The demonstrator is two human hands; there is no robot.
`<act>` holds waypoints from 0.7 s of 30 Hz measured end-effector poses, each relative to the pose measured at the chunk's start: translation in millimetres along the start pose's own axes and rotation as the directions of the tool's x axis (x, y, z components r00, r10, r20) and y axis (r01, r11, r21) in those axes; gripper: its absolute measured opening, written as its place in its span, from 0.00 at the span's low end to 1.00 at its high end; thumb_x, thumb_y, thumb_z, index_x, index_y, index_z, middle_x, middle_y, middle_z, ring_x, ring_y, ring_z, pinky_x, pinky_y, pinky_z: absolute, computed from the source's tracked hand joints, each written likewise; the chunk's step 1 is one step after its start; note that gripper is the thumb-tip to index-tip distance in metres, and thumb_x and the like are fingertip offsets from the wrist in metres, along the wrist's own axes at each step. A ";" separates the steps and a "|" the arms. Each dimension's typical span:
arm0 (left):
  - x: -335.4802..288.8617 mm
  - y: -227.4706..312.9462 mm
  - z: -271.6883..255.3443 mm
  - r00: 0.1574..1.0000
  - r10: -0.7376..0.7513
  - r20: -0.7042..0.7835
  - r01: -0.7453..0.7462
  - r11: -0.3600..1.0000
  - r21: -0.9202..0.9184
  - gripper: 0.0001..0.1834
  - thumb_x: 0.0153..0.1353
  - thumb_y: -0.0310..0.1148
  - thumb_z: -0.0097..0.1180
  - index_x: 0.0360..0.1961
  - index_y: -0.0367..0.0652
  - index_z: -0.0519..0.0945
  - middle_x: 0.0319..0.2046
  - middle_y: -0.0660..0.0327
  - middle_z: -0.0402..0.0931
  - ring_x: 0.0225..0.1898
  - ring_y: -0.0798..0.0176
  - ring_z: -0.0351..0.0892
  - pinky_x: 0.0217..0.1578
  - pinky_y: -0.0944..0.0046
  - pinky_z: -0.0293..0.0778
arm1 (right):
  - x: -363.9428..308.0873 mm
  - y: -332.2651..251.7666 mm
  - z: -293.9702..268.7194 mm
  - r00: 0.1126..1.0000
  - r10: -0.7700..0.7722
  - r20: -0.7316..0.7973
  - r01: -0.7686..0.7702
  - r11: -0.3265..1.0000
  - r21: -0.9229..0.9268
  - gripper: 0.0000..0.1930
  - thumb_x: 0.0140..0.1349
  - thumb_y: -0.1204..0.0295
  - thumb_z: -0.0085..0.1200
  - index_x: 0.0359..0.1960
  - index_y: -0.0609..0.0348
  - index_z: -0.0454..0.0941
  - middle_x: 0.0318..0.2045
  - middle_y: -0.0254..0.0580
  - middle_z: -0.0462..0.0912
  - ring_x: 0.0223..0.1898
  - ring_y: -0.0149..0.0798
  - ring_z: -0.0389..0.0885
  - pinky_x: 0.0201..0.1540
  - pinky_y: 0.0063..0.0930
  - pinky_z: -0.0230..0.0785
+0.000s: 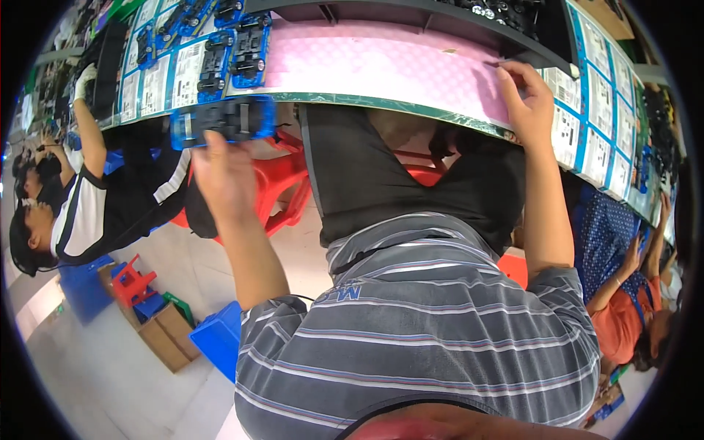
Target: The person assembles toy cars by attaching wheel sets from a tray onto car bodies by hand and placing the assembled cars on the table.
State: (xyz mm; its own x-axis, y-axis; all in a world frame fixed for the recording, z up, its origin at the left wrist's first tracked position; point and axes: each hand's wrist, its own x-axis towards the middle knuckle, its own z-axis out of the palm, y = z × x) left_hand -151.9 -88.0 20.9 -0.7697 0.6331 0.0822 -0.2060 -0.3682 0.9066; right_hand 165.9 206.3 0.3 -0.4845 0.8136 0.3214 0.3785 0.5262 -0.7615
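Observation:
My left hand (224, 172) grips a blue toy car (253, 119), its black underside turned up, just off the table's front edge. Both that hand and the car are smeared by motion. Over the right end of the pink bubble-wrap mat (381, 62), my right hand (526, 103) has its thumb and forefinger brought together. Something small and dark seems to be at those fingertips, too small to name. Several more blue toy cars (249, 53) lie with black undersides up on the table, left of the mat.
A black tray (433, 28) with small dark parts runs along the far side of the mat. Printed sheets (568, 121) cover the table. Co-workers sit at left (81, 198) and right (623, 315). A red stool (282, 183), a cardboard box (170, 339) and blue bins (220, 339) stand below.

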 end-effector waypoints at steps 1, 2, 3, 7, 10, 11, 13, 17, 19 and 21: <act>11.4 17.1 -19.7 1.000 -0.004 -0.004 0.005 0.998 0.055 0.22 0.74 0.37 0.50 0.64 0.40 0.65 0.57 0.56 0.75 0.57 0.56 0.77 0.57 0.49 0.73 | 0.5 -2.5 1.1 1.000 0.016 0.000 -0.016 1.000 0.004 0.09 0.59 0.75 0.63 0.39 0.65 0.83 0.33 0.42 0.83 0.32 0.35 0.81 0.40 0.23 0.73; 24.3 31.1 -31.3 0.999 0.008 -0.050 -0.001 0.990 0.141 0.22 0.74 0.35 0.50 0.64 0.41 0.65 0.58 0.55 0.74 0.56 0.55 0.78 0.58 0.49 0.74 | 0.2 -5.0 1.9 1.000 0.016 -0.001 -0.016 1.000 0.010 0.09 0.59 0.75 0.63 0.39 0.65 0.83 0.33 0.42 0.83 0.32 0.35 0.81 0.40 0.23 0.73; 41.1 39.3 -51.2 0.997 -0.027 -0.071 0.043 0.973 0.228 0.20 0.74 0.34 0.50 0.62 0.39 0.66 0.57 0.54 0.75 0.55 0.54 0.79 0.57 0.49 0.75 | -0.6 -5.7 2.6 0.999 -0.020 0.033 0.021 0.999 -0.037 0.09 0.59 0.75 0.63 0.39 0.65 0.82 0.33 0.42 0.82 0.32 0.35 0.81 0.39 0.24 0.73; 110.9 71.3 -135.7 0.957 -0.046 -0.285 0.165 0.898 0.407 0.22 0.72 0.36 0.55 0.59 0.32 0.69 0.49 0.55 0.78 0.47 0.58 0.82 0.45 0.56 0.80 | 2.1 -9.0 6.4 0.996 -0.061 0.070 0.063 0.997 -0.036 0.08 0.59 0.76 0.62 0.39 0.65 0.82 0.34 0.42 0.82 0.31 0.34 0.81 0.38 0.24 0.73; 155.9 71.3 -160.4 0.956 -0.118 -0.269 0.232 0.864 0.447 0.24 0.72 0.38 0.55 0.60 0.33 0.70 0.48 0.60 0.78 0.38 0.63 0.81 0.38 0.65 0.77 | 0.9 -8.6 6.3 0.996 -0.057 0.068 0.058 0.998 -0.015 0.08 0.59 0.76 0.62 0.38 0.65 0.82 0.34 0.43 0.82 0.31 0.35 0.81 0.38 0.25 0.73; 166.3 67.4 -156.7 0.958 -0.124 -0.258 0.231 0.866 0.443 0.24 0.72 0.38 0.55 0.60 0.33 0.70 0.48 0.60 0.78 0.38 0.63 0.81 0.38 0.65 0.77 | 0.6 -8.4 5.4 0.996 -0.055 0.070 0.055 0.998 0.001 0.07 0.59 0.76 0.62 0.38 0.65 0.82 0.34 0.43 0.82 0.31 0.36 0.81 0.38 0.25 0.73; 182.0 62.3 -151.7 0.929 -0.291 -0.229 0.370 0.763 0.530 0.23 0.71 0.39 0.55 0.60 0.34 0.72 0.43 0.62 0.79 0.34 0.68 0.80 0.34 0.69 0.76 | 0.7 -10.2 5.1 0.996 -0.058 0.062 0.059 0.998 -0.026 0.07 0.59 0.76 0.62 0.38 0.65 0.82 0.33 0.43 0.82 0.31 0.36 0.81 0.38 0.26 0.74; 200.7 37.1 -123.8 0.931 -0.276 -0.241 0.363 0.612 0.703 0.24 0.71 0.41 0.56 0.59 0.32 0.76 0.35 0.68 0.81 0.28 0.77 0.74 0.27 0.74 0.69 | -1.0 -4.0 1.5 0.996 -0.077 0.042 0.078 0.997 -0.028 0.06 0.59 0.77 0.60 0.37 0.65 0.82 0.31 0.44 0.81 0.32 0.38 0.82 0.37 0.27 0.75; 210.9 35.7 -155.2 0.939 -0.269 -0.214 0.338 0.615 0.712 0.24 0.71 0.41 0.56 0.58 0.31 0.77 0.40 0.64 0.81 0.35 0.73 0.77 0.36 0.71 0.72 | 1.8 -8.6 3.5 0.993 -0.104 0.055 0.105 0.994 -0.018 0.06 0.59 0.77 0.60 0.37 0.65 0.82 0.31 0.44 0.81 0.32 0.39 0.82 0.37 0.28 0.76; 218.3 21.7 -156.3 0.971 -0.172 -0.166 0.230 0.478 0.848 0.25 0.71 0.42 0.55 0.58 0.31 0.77 0.47 0.59 0.81 0.45 0.67 0.78 0.50 0.65 0.71 | 1.4 0.6 3.0 0.991 -0.127 0.031 0.127 0.992 -0.016 0.07 0.59 0.75 0.60 0.37 0.65 0.82 0.32 0.45 0.81 0.34 0.43 0.83 0.37 0.30 0.77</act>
State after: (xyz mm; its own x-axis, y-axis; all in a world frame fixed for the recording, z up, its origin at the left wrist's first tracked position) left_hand -418.8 -64.1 -6.2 -0.8123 0.5648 -0.1452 0.2367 0.5469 0.8030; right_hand 163.0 207.0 -1.4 -0.5530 0.7323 0.3974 0.3264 0.6292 -0.7054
